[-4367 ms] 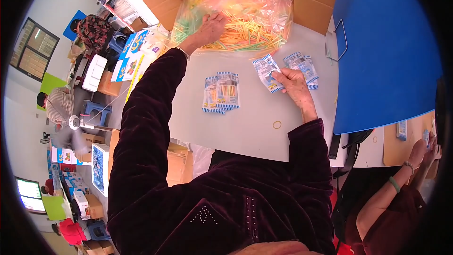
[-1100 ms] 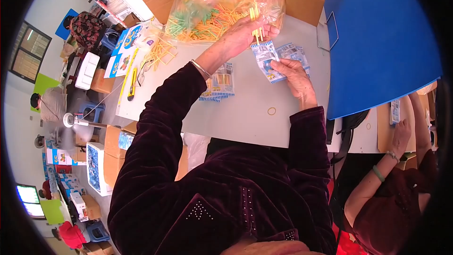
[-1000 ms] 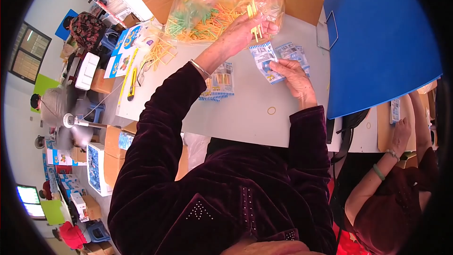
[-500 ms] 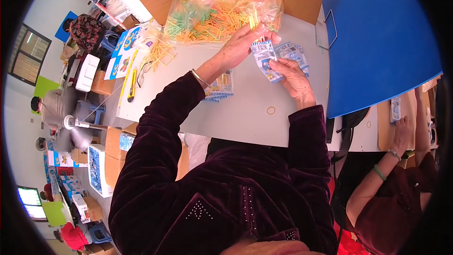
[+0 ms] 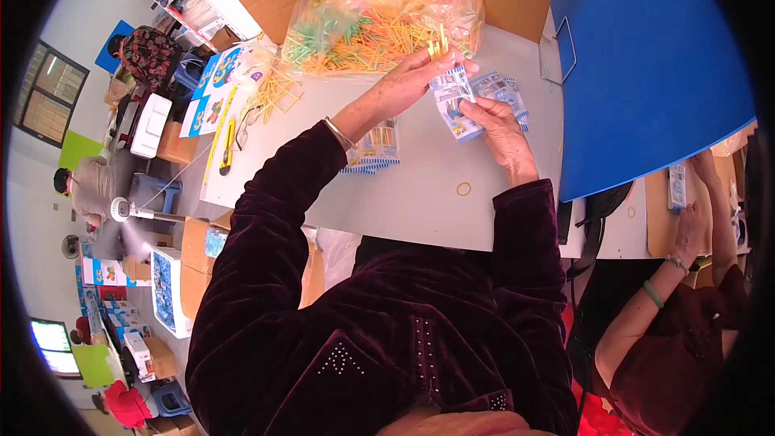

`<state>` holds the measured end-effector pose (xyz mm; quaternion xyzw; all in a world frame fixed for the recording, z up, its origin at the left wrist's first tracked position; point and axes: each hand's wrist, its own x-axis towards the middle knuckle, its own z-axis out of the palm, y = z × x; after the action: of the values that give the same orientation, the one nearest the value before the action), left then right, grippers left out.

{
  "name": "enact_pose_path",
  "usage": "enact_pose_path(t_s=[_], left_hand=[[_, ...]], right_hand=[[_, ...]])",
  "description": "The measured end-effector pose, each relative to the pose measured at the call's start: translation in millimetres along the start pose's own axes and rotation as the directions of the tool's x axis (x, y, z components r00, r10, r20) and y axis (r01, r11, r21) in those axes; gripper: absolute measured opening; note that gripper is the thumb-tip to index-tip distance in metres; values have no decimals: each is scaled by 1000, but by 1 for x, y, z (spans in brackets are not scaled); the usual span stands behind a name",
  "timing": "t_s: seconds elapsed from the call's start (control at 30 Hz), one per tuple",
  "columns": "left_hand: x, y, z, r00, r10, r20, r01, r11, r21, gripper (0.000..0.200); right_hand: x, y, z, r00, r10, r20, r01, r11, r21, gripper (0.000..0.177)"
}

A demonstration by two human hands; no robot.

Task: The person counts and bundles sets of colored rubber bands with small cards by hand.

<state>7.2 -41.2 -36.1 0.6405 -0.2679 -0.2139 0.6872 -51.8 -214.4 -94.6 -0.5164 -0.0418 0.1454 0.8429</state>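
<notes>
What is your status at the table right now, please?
Left hand holding yellow sticks at top of packet. Right hand pinching packet. Sticks' lower ends hidden by left hand. No obstruction seen.

Sticks (image 5: 371,36) in bag (image 5: 464,0) | bag behind packets (image 5: 383,141) | cutter (image 5: 227,148) on table (image 5: 404,194), left of packets

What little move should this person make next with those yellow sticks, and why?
Probably ease the thin, straight yellow sticks down into the small, flat blue-and-white plastic packet. The left hand holds them at the packet's upper edge, tops sticking up above it, and the right hand grips the packet lower down. Whether their lower ends are inside is hidden.
</notes>
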Motion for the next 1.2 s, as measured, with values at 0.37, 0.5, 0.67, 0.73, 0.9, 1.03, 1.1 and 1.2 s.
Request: enact_pose_path(t_s=[0.37,0.5,0.67,0.73,0.9,1.03,1.1,1.2], left_hand=[[4,-4,-11,998,52,37,-60,969,238,31],[2,-3,-5,988,156,15,-125,727,675,35],[8,-4,-5,974,216,71,-210,737,643,31],[9,4,4,983,184,14,-175,905,388,32],[8,11,8,997,68,21,-71,972,222,29],[9,-2,2,999,-16,30,12,990,138,23],[9,-32,-5,990,-54,129,10,948,317,20],[5,-56,19,975,108,194,-222,489,844,15]], right_hand=[[8,8,2,988,-138,-75,139,990,4,27],[10,10,-4,983,-154,-98,152,988,-25,27],[5,-3,4,984,-172,-52,169,984,-51,27],[4,-4,4,983,-183,-27,182,982,-49,28],[0,-6,-9,997,-59,-55,49,986,-162,26],[2,-15,-33,949,-267,-166,246,960,-135,27],[-4,-22,-30,927,-299,-225,281,954,-108,28],[-6,-27,-28,891,-346,-294,338,938,-76,30]])
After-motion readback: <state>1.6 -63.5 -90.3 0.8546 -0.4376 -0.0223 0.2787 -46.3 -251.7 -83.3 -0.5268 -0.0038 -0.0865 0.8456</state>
